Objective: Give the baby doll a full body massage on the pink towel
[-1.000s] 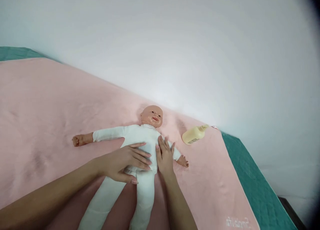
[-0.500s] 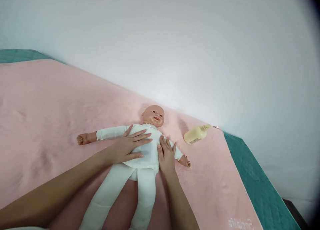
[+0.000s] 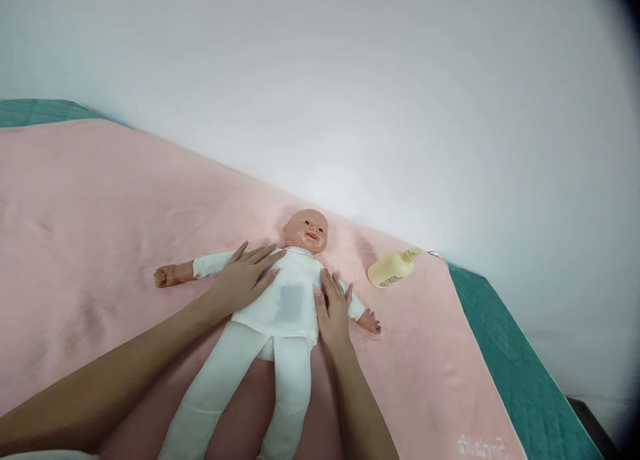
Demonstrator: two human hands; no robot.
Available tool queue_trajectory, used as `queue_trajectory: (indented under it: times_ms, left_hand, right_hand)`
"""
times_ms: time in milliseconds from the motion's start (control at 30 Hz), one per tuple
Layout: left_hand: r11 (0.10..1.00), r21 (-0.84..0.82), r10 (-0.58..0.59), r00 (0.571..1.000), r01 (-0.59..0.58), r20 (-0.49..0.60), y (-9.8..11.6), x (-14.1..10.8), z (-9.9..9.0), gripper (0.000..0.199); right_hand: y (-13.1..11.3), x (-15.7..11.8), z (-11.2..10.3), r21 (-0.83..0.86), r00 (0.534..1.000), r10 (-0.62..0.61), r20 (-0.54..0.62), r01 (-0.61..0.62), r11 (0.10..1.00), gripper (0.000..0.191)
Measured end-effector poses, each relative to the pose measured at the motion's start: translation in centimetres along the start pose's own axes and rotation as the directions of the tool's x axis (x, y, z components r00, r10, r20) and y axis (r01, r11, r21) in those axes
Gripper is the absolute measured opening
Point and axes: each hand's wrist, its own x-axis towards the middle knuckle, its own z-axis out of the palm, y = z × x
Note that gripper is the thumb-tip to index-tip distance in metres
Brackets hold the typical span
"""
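A baby doll in a white cloth body lies on its back, its arms spread and its bald head toward the wall. My left hand rests flat on the doll's chest and shoulder at the left, fingers stretched out and pointing up and right. At the doll's other side, my right hand touches its body below the shoulder, fingers extended. A greyish square patch shows on the doll's belly between my hands. Neither hand grips anything.
A pale yellow bottle stands tilted-looking to the right of the doll. Beneath them spreads a pink blanket over a green quilted cover. A white wall rises behind.
My left hand has slid left and up from the middle of the doll's chest toward its shoulder, uncovering the grey patch. My right hand has stayed in place.
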Motion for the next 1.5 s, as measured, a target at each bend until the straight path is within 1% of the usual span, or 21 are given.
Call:
queue_trajectory:
  times_ms: [67, 133, 200, 267, 300, 367, 433, 500, 567, 633, 700, 800, 867, 933, 1033, 1133, 1267, 1400, 1500]
  left_hand:
    - [1.0, 0.0, 0.003, 1.0, -0.003, -0.007, 0.0, 0.0, 0.1, 0.049]
    - [1.0, -0.005, 0.007, 1.0, -0.007, -0.009, 0.0, 0.0, 0.1, 0.049]
    - [1.0, -0.014, 0.011, 1.0, -0.011, -0.011, 0.0, 0.0, 0.1, 0.049]
    - [1.0, -0.023, 0.013, 1.0, -0.013, -0.017, 0.0, 0.0, 0.1, 0.049]
    - [1.0, -0.026, 0.013, 1.0, -0.013, -0.021, 0.0, 0.0, 0.1, 0.049]
    - [0.999, -0.031, 0.012, 1.0, -0.013, -0.028, -0.1, 0.0, 0.1, 0.049]
    - [0.999, -0.034, 0.012, 1.0, -0.013, -0.027, -0.1, 0.0, 0.2, 0.049]
    - [0.999, -0.031, 0.009, 1.0, -0.01, -0.024, -0.1, 0.0, 0.2, 0.05]
    - [1.0, -0.026, 0.005, 1.0, -0.006, -0.023, -0.1, -0.1, 0.3, 0.05]
    - [1.0, -0.021, 0.0, 1.0, -0.001, -0.025, -0.1, -0.1, 0.3, 0.05]
    - [1.0, -0.019, -0.003, 1.0, 0.002, -0.022, 0.0, -0.1, 0.4, 0.05]
    - [1.0, -0.027, -0.001, 1.0, 0.0, -0.022, 0.0, -0.1, 0.3, 0.05]
    - [0.999, -0.037, 0.003, 1.0, -0.004, -0.031, 0.0, -0.1, 0.3, 0.05]
    - [0.999, -0.044, 0.006, 0.999, -0.008, -0.042, 0.0, -0.1, 0.3, 0.05]
    - [0.999, -0.043, 0.004, 0.999, -0.006, -0.048, 0.0, -0.2, 0.4, 0.05]
    - [1.0, -0.031, -0.001, 0.999, -0.001, -0.045, 0.0, -0.2, 0.5, 0.05]
    - [1.0, -0.019, -0.005, 0.999, 0.004, -0.037, 0.0, -0.2, 0.5, 0.05]
    - [1.0, -0.014, -0.004, 1.0, 0.004, -0.03, 0.0, -0.2, 0.5, 0.051]
    - [1.0, -0.015, -0.009, 1.0, 0.009, -0.024, 0.1, -0.1, 0.4, 0.05]
  right_hand:
    - [-0.2, -0.2, -0.3, 0.061, 0.996, -0.088, -0.014, 0.089, 0.994, 0.057]
    - [-0.7, -0.5, -0.7, 0.139, 0.972, -0.237, 0.001, 0.234, 0.962, 0.059]
    - [-1.3, -0.7, -1.2, 0.206, 0.917, -0.395, 0.048, 0.378, 0.903, 0.057]
    - [-2.0, -0.9, -1.7, 0.236, 0.854, -0.509, 0.107, 0.475, 0.848, 0.06]
    - [-2.2, -1.0, -1.9, 0.236, 0.832, -0.538, 0.137, 0.5, 0.833, 0.063]
    - [-2.5, -1.0, -2.1, 0.219, 0.803, -0.564, 0.19, 0.526, 0.822, 0.069]
    - [-2.6, -1.0, -2.2, 0.211, 0.777, -0.586, 0.228, 0.548, 0.809, 0.074]
    - [-2.6, -1.0, -2.1, 0.223, 0.739, -0.624, 0.255, 0.583, 0.782, 0.08]
    - [-2.6, -1.0, -2.0, 0.243, 0.703, -0.657, 0.272, 0.611, 0.754, 0.081]
    - [-2.6, -0.9, -2.0, 0.262, 0.69, -0.669, 0.275, 0.616, 0.743, 0.079]
    - [-2.8, -0.9, -2.1, 0.285, 0.693, -0.666, 0.275, 0.603, 0.745, 0.078]
    - [-3.0, -0.8, -2.3, 0.3, 0.709, -0.644, 0.288, 0.572, 0.763, 0.084]
    - [-3.0, -0.7, -2.4, 0.288, 0.725, -0.622, 0.296, 0.553, 0.782, 0.088]
    - [-2.9, -0.6, -2.3, 0.258, 0.746, -0.595, 0.3, 0.537, 0.803, 0.088]
    - [-2.6, -0.5, -1.9, 0.207, 0.797, -0.534, 0.282, 0.493, 0.845, 0.077]
    - [-2.2, -0.3, -1.5, 0.194, 0.858, -0.45, 0.248, 0.411, 0.891, 0.062]
    - [-1.7, -0.1, -0.9, 0.192, 0.911, -0.356, 0.207, 0.319, 0.928, 0.046]
    - [-1.1, 0.0, -0.5, 0.161, 0.95, -0.266, 0.161, 0.24, 0.957, 0.042]
    - [-0.6, 0.2, -0.5, 0.127, 0.971, -0.196, 0.135, 0.18, 0.975, 0.043]
